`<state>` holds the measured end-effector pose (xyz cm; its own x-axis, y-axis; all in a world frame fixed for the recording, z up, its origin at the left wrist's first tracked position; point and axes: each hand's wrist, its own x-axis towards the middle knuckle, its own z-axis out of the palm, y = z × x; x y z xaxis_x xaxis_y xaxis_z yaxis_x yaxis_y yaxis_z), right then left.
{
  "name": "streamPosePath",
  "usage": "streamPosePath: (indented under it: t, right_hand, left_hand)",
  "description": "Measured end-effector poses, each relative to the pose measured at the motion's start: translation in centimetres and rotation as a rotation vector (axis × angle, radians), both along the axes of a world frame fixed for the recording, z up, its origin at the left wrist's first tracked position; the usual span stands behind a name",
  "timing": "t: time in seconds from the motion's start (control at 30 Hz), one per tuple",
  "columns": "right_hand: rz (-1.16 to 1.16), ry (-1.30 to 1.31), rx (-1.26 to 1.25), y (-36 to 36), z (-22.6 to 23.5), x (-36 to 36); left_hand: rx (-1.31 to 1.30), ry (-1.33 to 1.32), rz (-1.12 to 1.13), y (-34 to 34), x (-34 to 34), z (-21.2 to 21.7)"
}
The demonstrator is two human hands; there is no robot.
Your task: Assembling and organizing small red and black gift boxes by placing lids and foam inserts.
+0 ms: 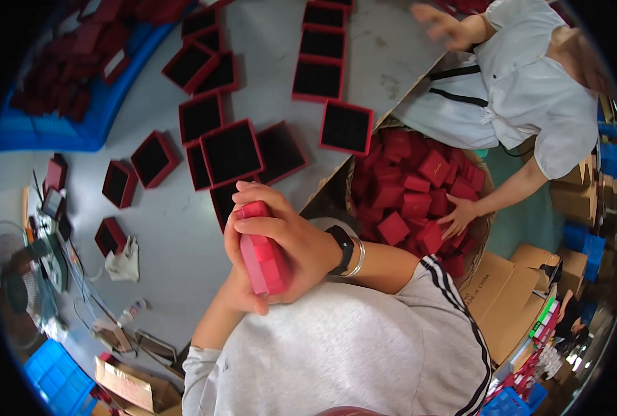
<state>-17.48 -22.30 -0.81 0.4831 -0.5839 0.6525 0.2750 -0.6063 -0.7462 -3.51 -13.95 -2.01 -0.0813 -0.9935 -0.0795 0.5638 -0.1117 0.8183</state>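
Close to my chest, a small red box [263, 260] is clasped between both palms, tilted so that its narrow side faces up. My right hand [298, 239], with a dark wristband and bangles, wraps its fingers over the top of the box. From the other side my left hand [235, 288] presses on it, its thumb low by the box's bottom end. Parts of both hands' fingers are hidden by the box and by each other. Just beyond my hands lie open red trays with black insides, the nearest a large square tray [232, 152] resting on others.
The grey table [163, 270] carries several more open red trays and a white glove [123, 262]. A blue crate [107, 104] of red boxes stands far left. At right, a co-worker's hand [462, 213] reaches into a carton [487, 236] full of red boxes. A fan [14, 277] stands left.
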Motion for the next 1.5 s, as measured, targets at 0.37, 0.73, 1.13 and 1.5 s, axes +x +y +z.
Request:
streamPosePath:
  t: [0.37, 0.73, 1.13, 1.5]
  right_hand:
    - [-0.948, 1.180, 0.281, -4.5, 2.7, -23.8]
    - [-0.710, 0.734, 0.117, -42.3, -0.1, -7.0]
    - [-1.026, 1.442, 0.126, -57.2, -5.5, -0.4]
    - [-0.583, 0.314, 0.208, -44.5, 6.1, -2.2]
  left_hand:
    - [-0.348, -1.041, 0.357, -4.4, 7.4, 0.2]
    - [0.015, -1.123, 0.475, -5.6, 6.9, -6.6]
    - [0.044, -1.086, 0.528, -5.1, 7.3, -7.7]
    - [-0.083, -0.832, 0.758, -5.5, 8.4, -7.7]
